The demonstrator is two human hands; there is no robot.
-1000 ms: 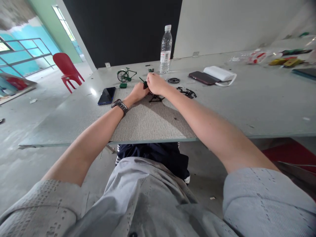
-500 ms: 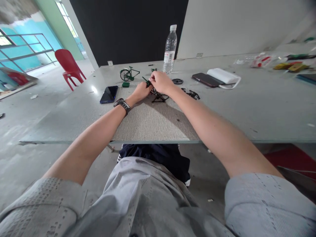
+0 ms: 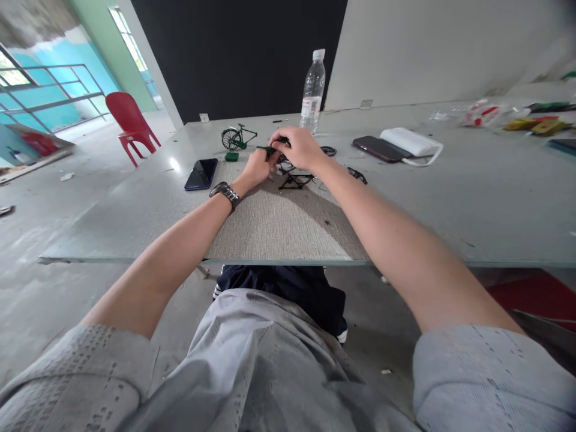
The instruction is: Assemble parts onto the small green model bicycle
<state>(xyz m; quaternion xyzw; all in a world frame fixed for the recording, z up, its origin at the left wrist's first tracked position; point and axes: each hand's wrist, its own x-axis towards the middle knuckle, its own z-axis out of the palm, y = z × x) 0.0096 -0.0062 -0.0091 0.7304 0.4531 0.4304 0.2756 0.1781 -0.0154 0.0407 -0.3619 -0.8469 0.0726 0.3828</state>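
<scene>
On the grey table (image 3: 450, 198), above the woven mat (image 3: 270, 222), your left hand (image 3: 257, 168) and right hand (image 3: 299, 147) meet, both pinched on a green model part (image 3: 264, 149). It lies level, its long axis left to right, free tip pointing left.

1. Mat (image 3: 279, 222), near centre: woven, cloth-like, rough, matt grey.
2. Table (image 3: 450, 198): smooth, slight sheen.
3. Bottle (image 3: 312, 90), far: clear glossy plastic.
4. Phone (image 3: 201, 173), left: glossy dark glass.
5. Watch band (image 3: 224, 193): shiny metal.
6. Green part (image 3: 265, 149): glossy.
</scene>
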